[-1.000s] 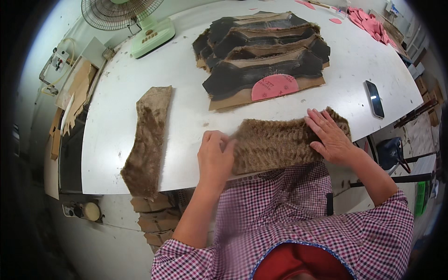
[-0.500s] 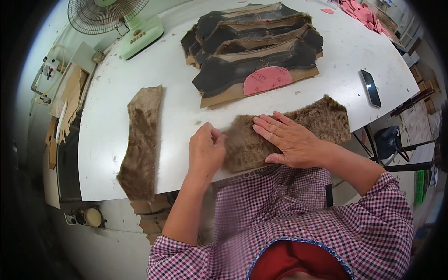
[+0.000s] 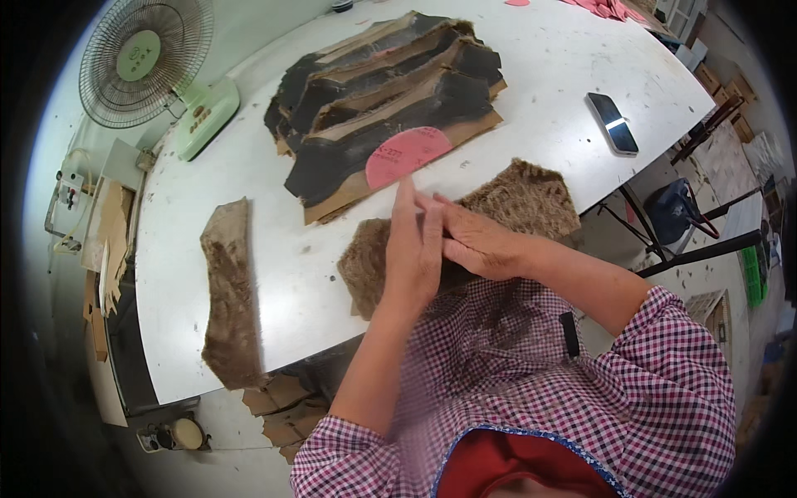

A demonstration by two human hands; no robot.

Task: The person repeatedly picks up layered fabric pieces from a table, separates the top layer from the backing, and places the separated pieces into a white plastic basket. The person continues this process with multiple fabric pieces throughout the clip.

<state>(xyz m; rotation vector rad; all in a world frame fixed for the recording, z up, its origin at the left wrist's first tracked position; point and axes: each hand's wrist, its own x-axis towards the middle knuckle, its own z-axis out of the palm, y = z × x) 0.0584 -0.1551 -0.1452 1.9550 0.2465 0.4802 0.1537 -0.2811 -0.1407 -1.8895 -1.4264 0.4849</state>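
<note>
A brown fur piece [image 3: 527, 199] lies along the near edge of the table, pile side up. Both my hands meet over its middle. My left hand [image 3: 413, 253] has its fingers stretched out toward the far side, and its edge crosses the fur. Beside it, touching, my right hand [image 3: 486, 242] rests on the fur with its fingers extended and their tips partly hidden behind the left hand. Neither hand shows anything between its fingers. A second brown fur piece [image 3: 229, 290] lies lengthwise to the left, its near end hanging over the table edge.
Beyond my hands is a stack of dark-backed pieces [image 3: 332, 162] with a pink rounded patch [image 3: 411, 156] on the front one. A phone [image 3: 612, 124] lies at the right. A green fan [image 3: 199, 120] stands far left on the white table [image 3: 307, 282]. Pink scraps [image 3: 610, 8] lie at the back.
My left hand has moved right from the fur's left end to meet the right hand, and its curled fingers have straightened. The whole view has shifted and turned.
</note>
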